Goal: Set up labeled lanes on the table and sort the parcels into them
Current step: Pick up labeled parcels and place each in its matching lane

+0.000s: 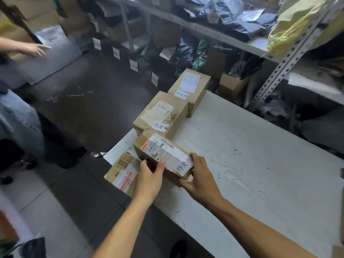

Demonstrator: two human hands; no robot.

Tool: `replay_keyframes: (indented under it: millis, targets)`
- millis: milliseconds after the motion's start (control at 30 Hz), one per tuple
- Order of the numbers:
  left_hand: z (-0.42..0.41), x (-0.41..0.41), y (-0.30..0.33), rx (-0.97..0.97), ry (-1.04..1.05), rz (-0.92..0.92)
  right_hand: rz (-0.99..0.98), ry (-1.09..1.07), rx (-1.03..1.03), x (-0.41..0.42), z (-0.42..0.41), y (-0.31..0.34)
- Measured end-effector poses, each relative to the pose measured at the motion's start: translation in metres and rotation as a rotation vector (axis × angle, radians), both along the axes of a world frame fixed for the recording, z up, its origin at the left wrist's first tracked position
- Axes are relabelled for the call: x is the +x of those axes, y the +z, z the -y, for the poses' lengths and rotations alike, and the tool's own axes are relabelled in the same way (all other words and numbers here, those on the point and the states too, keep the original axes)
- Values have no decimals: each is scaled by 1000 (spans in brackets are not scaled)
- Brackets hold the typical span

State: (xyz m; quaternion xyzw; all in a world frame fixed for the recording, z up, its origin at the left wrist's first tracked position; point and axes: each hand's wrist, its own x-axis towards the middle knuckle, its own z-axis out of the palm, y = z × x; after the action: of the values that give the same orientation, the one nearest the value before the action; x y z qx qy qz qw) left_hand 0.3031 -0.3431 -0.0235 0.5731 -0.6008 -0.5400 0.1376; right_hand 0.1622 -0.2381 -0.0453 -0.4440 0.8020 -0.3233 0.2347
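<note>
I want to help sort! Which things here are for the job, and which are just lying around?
For the job:
held box, gripped by left hand and right hand
middle box
far box
white table

Just lying around:
shelf bags
yellow bag

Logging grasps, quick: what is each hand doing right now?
Left hand: holding the near box, thumb on top.
Right hand: gripping the same box at its near end.
</note>
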Motion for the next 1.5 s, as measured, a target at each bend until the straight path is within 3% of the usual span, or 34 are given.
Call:
replay_keyframes:
  millis: [267,433,533,600,733,833,1000,1267,1500]
  targets:
    - [-62,-31,8,413,37,-371,139,-263,-172,9,-69,30]
    - [-95,-63,8,434,51,-539,80,-420,-160,10,-106,39]
    - [-107,-75,15,444,-9,-537,9,-369,-127,1,-132,49]
    - [-113,-82,20,441,-112,-515,146,-363,-156,-14,-150,61]
    - [-127,-99,33,416,-343,-470,767,-486,-183,-49,-175,80]
    - [-144,-113,46,415,-511,-431,919,-403,-210,-54,-196,88]
    - [-183,-133,67,428,-712,-402,927,-545,-360,-50,-247,102]
    - [-260,-166,112,463,-908,-436,845,-720,-405,-60,-330,144]
    - [-304,-184,162,462,-996,-502,786,-706,-475,-70,-380,193]
